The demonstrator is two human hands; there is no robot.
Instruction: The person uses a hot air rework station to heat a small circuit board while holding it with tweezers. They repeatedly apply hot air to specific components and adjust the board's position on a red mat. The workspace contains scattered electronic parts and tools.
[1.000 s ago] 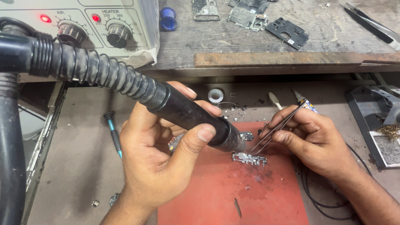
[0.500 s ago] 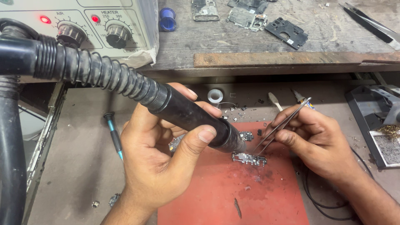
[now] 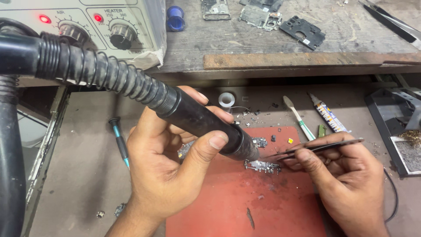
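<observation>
Both hands are bare, with no gloves, rings, watch or bands to be seen. The left hand shows short, trimmed nails, the thumbnail plain and unpainted, and its wrist and forearm are uncovered down to the frame's lower edge. The right hand is likewise bare, its wrist unsleeved where it leaves the frame at the lower right.

1. Light was even and soft, falling from above.
2. Shadows stayed faint under the left hand.
3. The near hose looked slightly soft; edges bowed mildly.
</observation>
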